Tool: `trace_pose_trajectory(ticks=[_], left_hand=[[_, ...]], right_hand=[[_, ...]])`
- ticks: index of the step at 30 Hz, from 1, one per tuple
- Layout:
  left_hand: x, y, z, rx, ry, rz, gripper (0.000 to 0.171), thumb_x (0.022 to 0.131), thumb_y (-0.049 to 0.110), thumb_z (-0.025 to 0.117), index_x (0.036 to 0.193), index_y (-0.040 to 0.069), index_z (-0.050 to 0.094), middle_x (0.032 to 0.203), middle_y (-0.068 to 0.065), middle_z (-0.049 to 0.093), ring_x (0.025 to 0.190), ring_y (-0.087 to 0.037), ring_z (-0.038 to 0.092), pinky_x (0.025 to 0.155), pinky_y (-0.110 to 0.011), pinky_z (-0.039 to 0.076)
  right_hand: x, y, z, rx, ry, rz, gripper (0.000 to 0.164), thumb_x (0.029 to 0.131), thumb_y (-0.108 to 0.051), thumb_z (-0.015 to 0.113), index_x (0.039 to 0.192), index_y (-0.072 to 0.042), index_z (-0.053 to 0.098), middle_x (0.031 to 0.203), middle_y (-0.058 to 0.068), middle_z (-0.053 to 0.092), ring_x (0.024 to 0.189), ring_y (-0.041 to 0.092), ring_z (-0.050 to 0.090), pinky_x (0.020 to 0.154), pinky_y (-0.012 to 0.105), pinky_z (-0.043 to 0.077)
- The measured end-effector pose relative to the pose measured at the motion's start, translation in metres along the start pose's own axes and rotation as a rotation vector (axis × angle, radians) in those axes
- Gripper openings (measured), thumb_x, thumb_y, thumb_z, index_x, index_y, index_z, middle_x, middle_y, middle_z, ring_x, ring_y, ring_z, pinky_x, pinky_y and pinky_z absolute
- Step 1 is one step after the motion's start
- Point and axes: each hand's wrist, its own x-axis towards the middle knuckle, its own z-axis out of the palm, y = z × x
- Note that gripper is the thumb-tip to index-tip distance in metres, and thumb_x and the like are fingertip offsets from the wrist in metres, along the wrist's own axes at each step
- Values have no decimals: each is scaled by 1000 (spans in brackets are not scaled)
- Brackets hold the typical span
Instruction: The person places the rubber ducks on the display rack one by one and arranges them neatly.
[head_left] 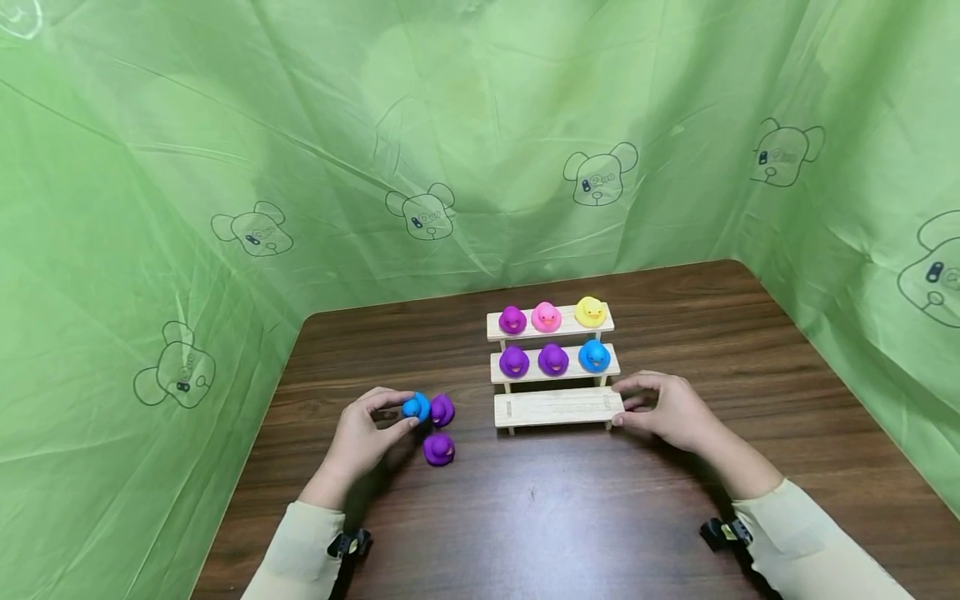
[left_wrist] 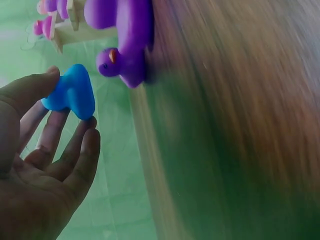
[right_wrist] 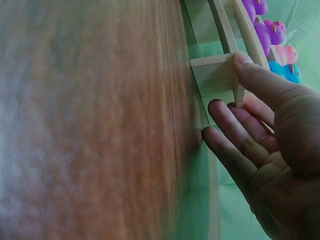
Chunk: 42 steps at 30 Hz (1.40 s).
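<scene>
Between the thumb and fingers of my left hand (head_left: 363,435) is a blue rubber duck (left_wrist: 75,92), pinched and, in the left wrist view, raised off the table. Close beside it are two purple rubber ducks on the tabletop, a farther one (head_left: 442,410) and a nearer one (head_left: 438,449). My right hand (head_left: 670,412) grips the right end of the lowest step of a three-tier wooden display stand (head_left: 558,407), with the thumb on its front edge. That lowest step is bare. A blue duck (head_left: 595,357) and two purple ducks (head_left: 553,360) sit on the middle step.
On the top step stand a purple duck (head_left: 512,320), a pink duck (head_left: 547,317) and a yellow duck (head_left: 590,312). The brown wooden table (head_left: 525,517) is bordered at the back and sides by a green curtain (head_left: 495,167) with bear-head outlines.
</scene>
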Motion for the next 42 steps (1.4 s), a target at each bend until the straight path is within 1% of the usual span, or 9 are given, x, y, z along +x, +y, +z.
trace_pose_trajectory(ticks=[9,14,17,21,27,31,35,39,42], left_hand=[[7,21,17,-4,16,96,35,83,6,90,116,10,78,110,-1,73,105,-20,71,87,-52,62],[14,33,31,-26,-5,127,37,83,6,90,117,7,77,112,-7,74,104,-26,71,86,-51,62],[17,38,40,-48,-18,126,37,82,6,91,116,7,78,111,-6,74,101,-26,71,86,-53,62],[19,47,51,-55,-44,104,34,83,11,91,115,13,79,109,2,73,99,-22,70,86,-53,61],[22,56,67,9,-92,110,34,84,19,91,116,16,80,109,9,73,102,-24,70,89,-54,59],[25,60,79,31,-101,143,33,85,19,91,116,17,80,108,11,73,102,-17,71,86,-50,61],[28,65,90,35,-98,168,33,85,17,91,115,16,80,108,11,74,101,-12,70,86,-40,62],[32,71,99,29,-115,170,33,85,16,91,116,16,80,109,10,74,102,-9,69,88,-32,61],[34,74,108,12,-128,175,34,84,16,91,116,15,79,110,9,75,103,-9,69,88,-32,61]], right_hand=[[-1,0,0,-7,-1,2,48,76,-19,96,119,-9,76,121,11,73,92,19,76,75,27,62],[0,-1,0,2,-1,2,48,77,-17,96,119,-8,76,121,11,73,92,20,76,75,27,63],[0,-1,0,-3,-1,4,47,77,-16,96,119,-9,76,121,11,72,92,20,76,75,27,63],[0,-1,1,-9,-2,6,47,77,-16,96,119,-9,76,121,10,73,92,19,76,75,27,63],[-1,-1,0,-4,-2,6,46,77,-15,96,118,-10,76,120,10,73,92,18,76,75,28,63],[-1,0,0,-6,0,8,46,77,-16,96,118,-10,76,120,10,73,92,18,76,75,28,63],[-1,0,0,-3,-2,12,47,77,-17,96,119,-10,76,120,10,73,92,18,76,75,28,63],[-1,0,0,-1,0,13,47,77,-18,96,119,-10,76,120,11,73,92,19,76,75,28,63],[-1,1,0,-4,4,12,48,76,-18,97,119,-10,76,120,11,73,92,19,76,75,28,63]])
